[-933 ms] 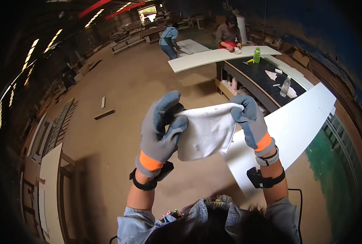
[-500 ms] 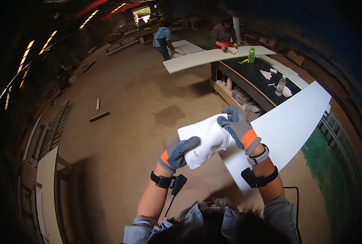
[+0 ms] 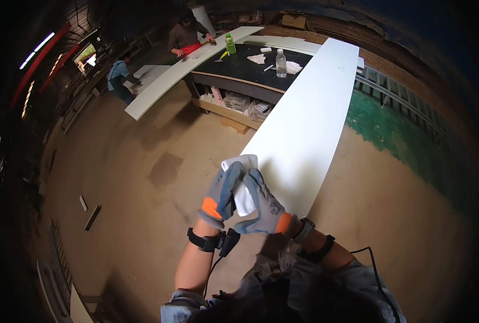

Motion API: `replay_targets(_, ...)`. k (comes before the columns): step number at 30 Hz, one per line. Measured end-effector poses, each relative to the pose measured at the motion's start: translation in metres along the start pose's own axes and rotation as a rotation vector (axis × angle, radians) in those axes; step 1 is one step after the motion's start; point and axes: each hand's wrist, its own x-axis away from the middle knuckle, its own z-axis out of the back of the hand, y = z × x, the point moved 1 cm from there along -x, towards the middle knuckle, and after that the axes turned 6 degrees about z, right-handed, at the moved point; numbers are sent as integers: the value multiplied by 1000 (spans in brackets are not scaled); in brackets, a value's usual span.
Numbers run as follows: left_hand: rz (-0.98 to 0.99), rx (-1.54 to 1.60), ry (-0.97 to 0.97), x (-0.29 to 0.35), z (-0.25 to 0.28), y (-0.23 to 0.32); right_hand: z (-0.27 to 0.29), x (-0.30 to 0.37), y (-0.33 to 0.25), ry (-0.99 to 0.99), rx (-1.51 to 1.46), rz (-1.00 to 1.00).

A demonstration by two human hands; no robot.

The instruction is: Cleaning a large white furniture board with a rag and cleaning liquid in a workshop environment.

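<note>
A white cloth (image 3: pixel 245 200) is folded into a narrow bundle between my two gloved hands. My left hand (image 3: pixel 222 188), in a grey-blue glove with an orange cuff, is closed on its left side. From the right, my right hand (image 3: pixel 264 207), gloved alike, presses against the cloth, its fingers along the top and its thumb stretched below. Both hands are at the near left edge of a long white board (image 3: pixel 314 113), which runs away from me onto a black-topped workbench (image 3: pixel 245 60). The glove fingers hide part of the cloth.
On the bench stand a clear bottle (image 3: pixel 281 63) and a green bottle (image 3: pixel 230 44), near a yellow-handled tool (image 3: pixel 224 55) and crumpled cloths. Another white board (image 3: pixel 169 79) lies across its far side, where a person in red works. A second person bends at the far left.
The cloth has gone from spread out to folded narrow, and my hands have come together, lower. The view has swung right, bringing the white board in front of me.
</note>
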Motion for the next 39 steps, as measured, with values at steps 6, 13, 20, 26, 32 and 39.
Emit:
replay_targets(6, 303, 496, -353, -26, -100, 5, 22, 34, 51, 429, -1259, -246)
replay_targets(13, -931, -638, 81, -94, -243, -79, 158, 62, 120, 714, -1885, -299)
replay_targets(20, 55, 865, -134, -129, -341, -36, 272, 77, 212, 653, -1401, -321)
replay_targets(26, -273, 87, 82, -165, -314, -15, 309, 69, 262, 584, -1825, -534)
replay_targets(32, -436, -658, 338, -232, -353, -38, 322, 37, 318, 337, -1322, -452)
replay_targets(39, -631, -718, 282, -323, -373, -62, 350, -25, 383, 340, -1711, -806)
